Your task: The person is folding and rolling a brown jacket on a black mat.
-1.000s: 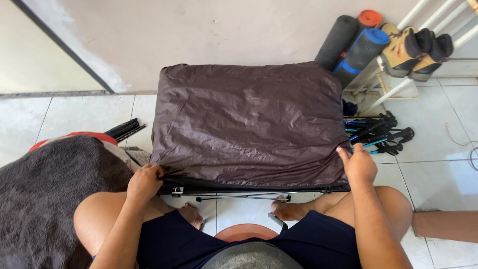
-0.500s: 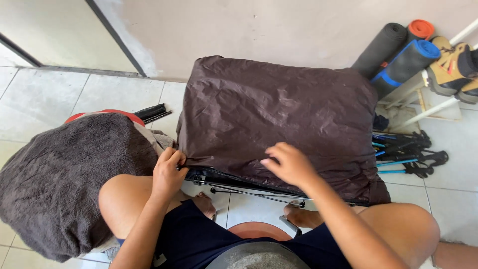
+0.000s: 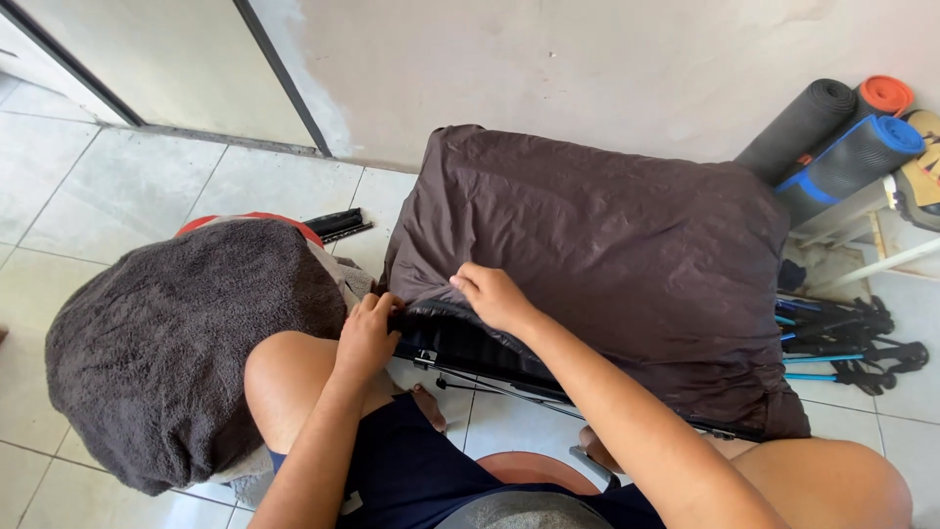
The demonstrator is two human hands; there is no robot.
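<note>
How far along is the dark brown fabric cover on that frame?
Done: the dark brown crinkled fabric cover drapes most of the black metal frame. In hand: left hand and right hand both grip the cover's near-left edge, which is lifted, with black ribbed lining showing beneath. Left: that corner is not yet pulled down; whether the far side is seated is hidden.

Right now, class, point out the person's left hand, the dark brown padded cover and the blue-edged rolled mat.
left hand (image 3: 367,338), head view, on the knuckles.
dark brown padded cover (image 3: 607,245), head view, on its top surface.
blue-edged rolled mat (image 3: 850,162), head view, on its rolled side.
</note>
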